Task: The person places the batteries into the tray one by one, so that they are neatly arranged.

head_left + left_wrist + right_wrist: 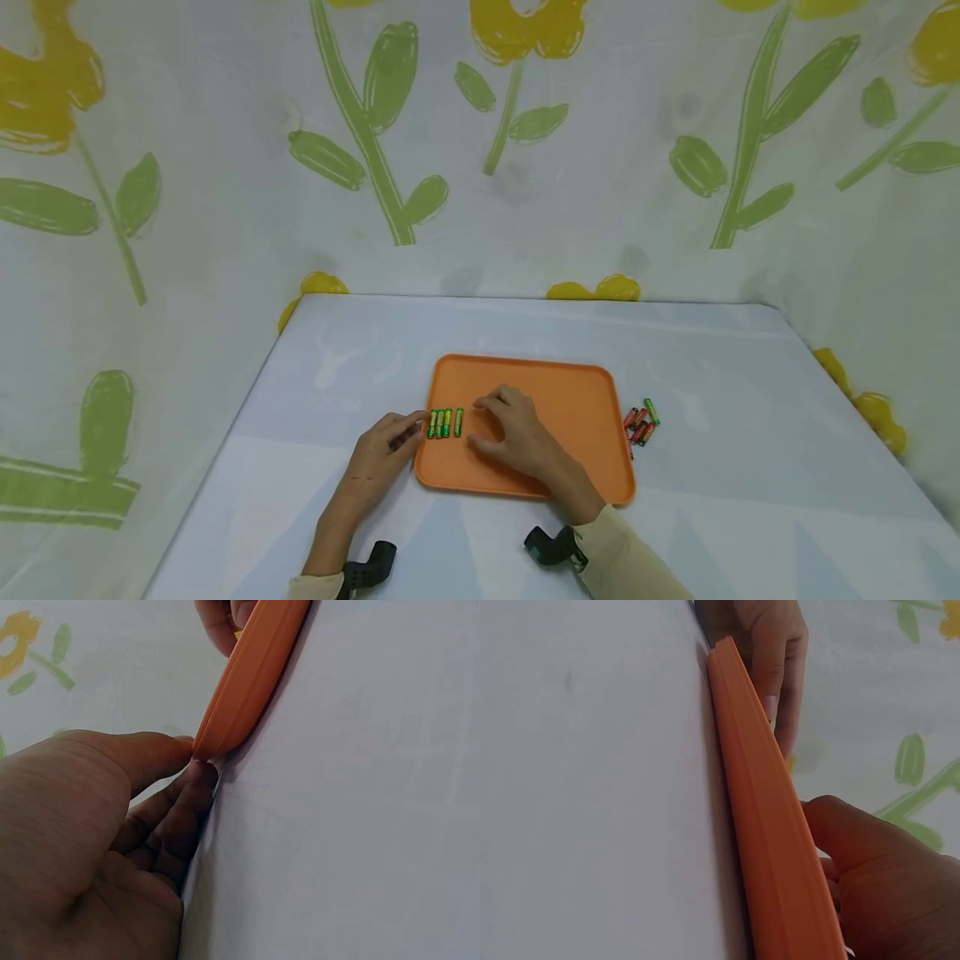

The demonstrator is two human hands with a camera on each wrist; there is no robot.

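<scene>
An orange tray [555,408] lies on the table. My left hand [382,458] is at its left edge; in the left wrist view, thumb and curled fingers [201,774] pinch the rim [232,712]. Just inside that edge, several green batteries [439,423] stand side by side in a row. Slightly to their right is a single green battery [458,422], apart from the row. Over the tray, my right hand [517,433] has thumb and fingers spread toward that battery, with nothing visible between them. The tray wall hides most of its fingers in the right wrist view.
Right of the tray, a loose pile of red batteries [640,425] lies on the table [735,433], one against the tray's edge. A green battery [651,411] lies at the pile's far side. A flower-patterned wall covering [570,208] rises behind the table.
</scene>
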